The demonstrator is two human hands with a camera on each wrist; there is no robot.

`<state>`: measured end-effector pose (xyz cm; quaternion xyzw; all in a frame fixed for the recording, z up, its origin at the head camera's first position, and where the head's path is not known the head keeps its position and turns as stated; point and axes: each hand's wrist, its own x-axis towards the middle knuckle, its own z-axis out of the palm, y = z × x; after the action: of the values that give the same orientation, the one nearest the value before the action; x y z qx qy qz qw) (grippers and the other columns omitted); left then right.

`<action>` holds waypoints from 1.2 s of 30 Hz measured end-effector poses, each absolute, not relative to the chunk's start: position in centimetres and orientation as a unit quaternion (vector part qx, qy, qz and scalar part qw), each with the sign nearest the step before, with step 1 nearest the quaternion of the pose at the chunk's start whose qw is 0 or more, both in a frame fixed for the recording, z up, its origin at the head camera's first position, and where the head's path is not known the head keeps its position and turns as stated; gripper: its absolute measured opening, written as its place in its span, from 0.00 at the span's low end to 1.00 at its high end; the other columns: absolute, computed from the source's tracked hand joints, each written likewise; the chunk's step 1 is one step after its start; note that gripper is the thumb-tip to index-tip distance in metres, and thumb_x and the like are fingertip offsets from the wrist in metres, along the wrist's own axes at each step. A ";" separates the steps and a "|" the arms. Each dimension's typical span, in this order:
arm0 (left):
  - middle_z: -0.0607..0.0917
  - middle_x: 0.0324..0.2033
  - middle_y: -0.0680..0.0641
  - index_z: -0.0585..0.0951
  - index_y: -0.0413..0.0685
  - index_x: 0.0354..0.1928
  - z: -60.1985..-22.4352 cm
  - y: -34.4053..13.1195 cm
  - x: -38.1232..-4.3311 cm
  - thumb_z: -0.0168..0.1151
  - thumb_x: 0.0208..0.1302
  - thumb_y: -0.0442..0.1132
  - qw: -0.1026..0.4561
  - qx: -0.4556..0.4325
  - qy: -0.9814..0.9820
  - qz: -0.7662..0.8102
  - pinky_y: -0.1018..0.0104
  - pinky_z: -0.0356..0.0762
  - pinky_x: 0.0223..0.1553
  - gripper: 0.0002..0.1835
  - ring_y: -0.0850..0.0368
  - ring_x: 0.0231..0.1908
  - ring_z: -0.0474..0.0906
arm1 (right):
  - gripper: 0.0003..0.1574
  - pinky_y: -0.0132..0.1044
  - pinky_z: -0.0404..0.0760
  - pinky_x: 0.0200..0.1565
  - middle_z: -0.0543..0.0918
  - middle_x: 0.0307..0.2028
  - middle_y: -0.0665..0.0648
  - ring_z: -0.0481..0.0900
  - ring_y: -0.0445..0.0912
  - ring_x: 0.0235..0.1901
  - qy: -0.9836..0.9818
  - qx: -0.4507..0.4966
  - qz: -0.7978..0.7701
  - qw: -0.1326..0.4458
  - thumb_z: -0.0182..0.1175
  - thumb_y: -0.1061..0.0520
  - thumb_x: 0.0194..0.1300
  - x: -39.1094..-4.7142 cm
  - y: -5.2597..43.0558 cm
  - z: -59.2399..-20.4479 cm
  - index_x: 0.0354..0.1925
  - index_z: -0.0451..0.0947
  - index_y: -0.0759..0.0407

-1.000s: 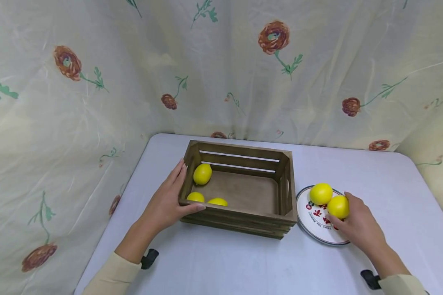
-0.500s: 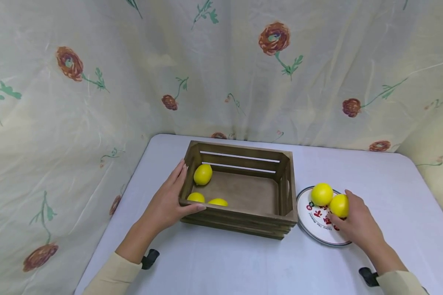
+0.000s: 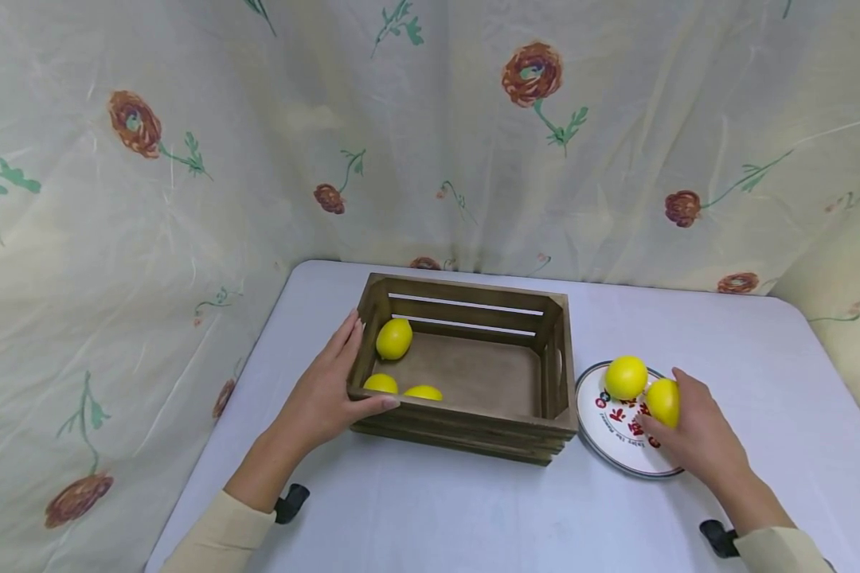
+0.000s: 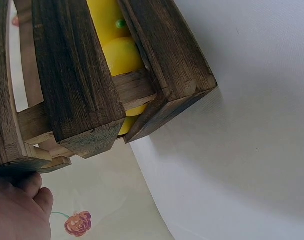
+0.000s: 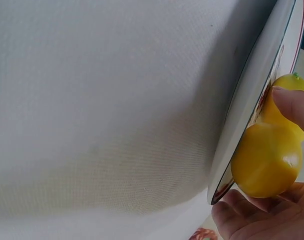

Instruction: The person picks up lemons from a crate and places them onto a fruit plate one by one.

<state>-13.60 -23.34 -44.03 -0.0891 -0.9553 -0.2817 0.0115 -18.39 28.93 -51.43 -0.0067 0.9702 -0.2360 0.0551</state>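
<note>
My left hand holds the front left corner of a slatted wooden crate, its thumb along the front rim and its fingers on the left side. Inside the crate a yellow lemon lies at the left, with two more lemons partly hidden behind the front wall. To the right, my right hand curves round a lemon over a white plate. In the right wrist view this lemon sits against the fingers, the thumb above it. Another lemon rests on the plate beside it.
The crate and plate stand close together on a white-covered table. A pale curtain printed with flowers hangs behind the table and along its sides.
The lemon at my right hand has shifted slightly right and turned toward the fingers, parting from the other lemon on the plate. My left hand and the crate stay in place.
</note>
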 end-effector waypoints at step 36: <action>0.39 0.84 0.51 0.45 0.47 0.85 -44.1 -23.3 -13.6 0.73 0.57 0.70 0.015 -0.090 -0.955 -0.281 0.42 0.57 0.75 0.67 0.44 0.81 0.48 | 0.61 0.78 0.63 0.62 0.56 0.74 0.81 0.60 0.79 0.67 0.965 -0.056 -0.253 -0.033 0.70 0.46 0.69 -17.4 27.0 -48.1 0.81 0.46 0.70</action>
<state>-13.63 -23.33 -44.10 -0.0902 -0.9554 -0.2808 0.0148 -17.36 27.03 -48.11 -0.0558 0.9654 -0.2527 -0.0329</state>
